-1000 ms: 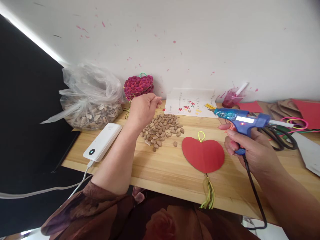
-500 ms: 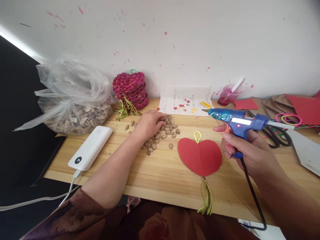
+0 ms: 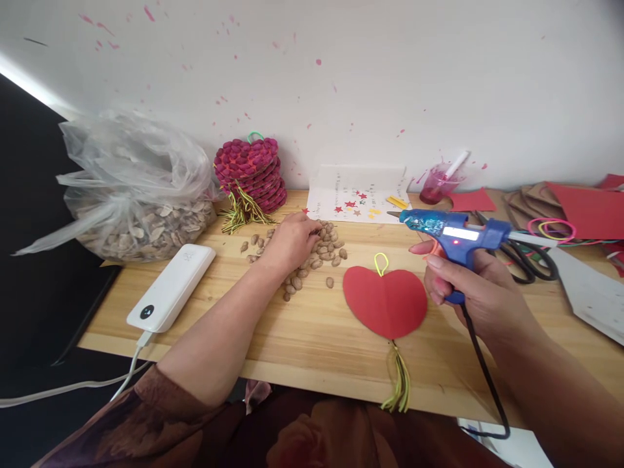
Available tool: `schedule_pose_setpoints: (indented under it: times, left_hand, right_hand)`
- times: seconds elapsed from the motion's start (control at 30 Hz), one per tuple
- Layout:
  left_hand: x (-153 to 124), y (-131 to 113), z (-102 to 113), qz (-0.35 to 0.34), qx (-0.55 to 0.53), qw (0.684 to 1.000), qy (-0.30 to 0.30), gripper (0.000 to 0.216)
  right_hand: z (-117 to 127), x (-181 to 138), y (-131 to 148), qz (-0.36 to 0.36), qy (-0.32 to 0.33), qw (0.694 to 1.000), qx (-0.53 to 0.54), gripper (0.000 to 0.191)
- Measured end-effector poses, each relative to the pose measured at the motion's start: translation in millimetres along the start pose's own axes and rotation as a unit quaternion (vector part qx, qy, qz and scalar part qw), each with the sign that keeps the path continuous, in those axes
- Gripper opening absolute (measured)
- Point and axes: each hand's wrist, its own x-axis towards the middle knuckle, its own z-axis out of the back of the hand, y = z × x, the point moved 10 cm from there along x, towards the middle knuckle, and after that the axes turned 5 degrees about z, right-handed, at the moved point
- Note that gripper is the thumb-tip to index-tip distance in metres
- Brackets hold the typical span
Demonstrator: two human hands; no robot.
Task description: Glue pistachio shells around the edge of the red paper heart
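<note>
Both hands are busy. The left hand (image 3: 292,237) rests curled on the loose shells (image 3: 327,250); whether it grips one I cannot tell. The right hand (image 3: 468,286) clenches the glue gun (image 3: 453,233) beside the red paper heart (image 3: 385,302) on the surface (image 3: 312,338). Shell-picking seems in hand, and it calls for a fine pinch on one shell.

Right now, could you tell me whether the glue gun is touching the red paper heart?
Apart. The head view shows the glue gun held in the right hand, with bare table visible between its nozzle and the red paper heart.
</note>
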Motion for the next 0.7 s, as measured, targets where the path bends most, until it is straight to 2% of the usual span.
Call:
schedule_pose_setpoints:
  times: [0.47, 0.6, 0.7]
  left_hand:
    - [1, 1, 3, 0.009, 0.002, 1.0, -0.009, 0.019]
    - [-2, 7, 19, 0.038, -0.055, 0.997, -0.041, 0.015]
    - [-8, 6, 29, 0.076, -0.133, 0.988, -0.021, 0.012]
  right_hand:
    - [-1, 2, -1, -0.01, 0.005, 1.0, 0.015, 0.021]
    - [0, 3, -3, -0.011, 0.006, 1.0, 0.016, 0.023]
    - [0, 3, -4, -0.007, 0.005, 1.0, 0.019, 0.023]
